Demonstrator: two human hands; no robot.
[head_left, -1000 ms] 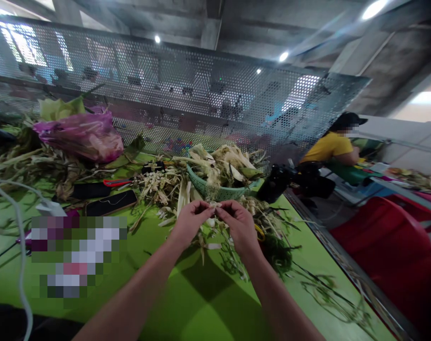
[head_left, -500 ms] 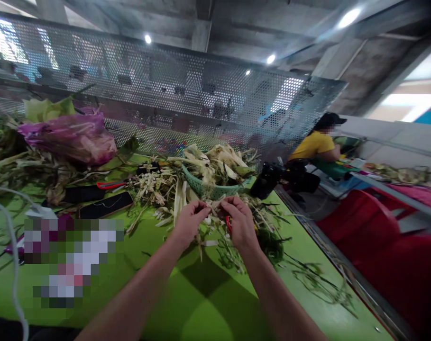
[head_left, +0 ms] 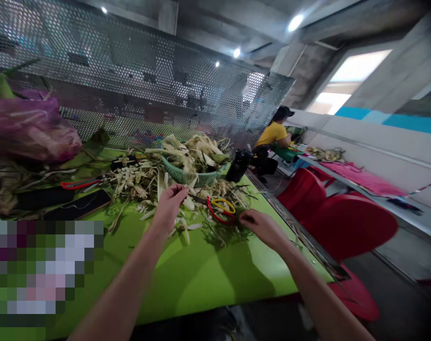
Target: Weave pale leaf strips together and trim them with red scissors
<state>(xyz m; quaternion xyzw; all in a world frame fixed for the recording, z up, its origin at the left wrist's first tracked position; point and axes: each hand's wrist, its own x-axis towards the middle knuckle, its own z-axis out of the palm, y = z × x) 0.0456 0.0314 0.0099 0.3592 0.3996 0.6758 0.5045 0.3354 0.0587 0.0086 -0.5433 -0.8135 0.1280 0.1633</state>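
Note:
My left hand is closed in a pinch on a pale piece of dried husk, in front of the basket. To the right, my right hand has its fingers curled together beside a dark green tangle. Whether anything sits in those fingertips I cannot make out. Between the hands lie scissors with a red and a yellow handle loop. Husk scraps and thin green strands are strewn in front of them.
A green basket heaped with dried husks stands behind the hands, a black camera to its right. Left are red-handled pliers, a dark phone-like slab and a pink plastic bag. Red chairs and a yellow-shirted person are on the right.
The hands have parted: my right hand has left the husk piece and moved right to the green tangle, and the scissors now lie on the table. The view has turned right.

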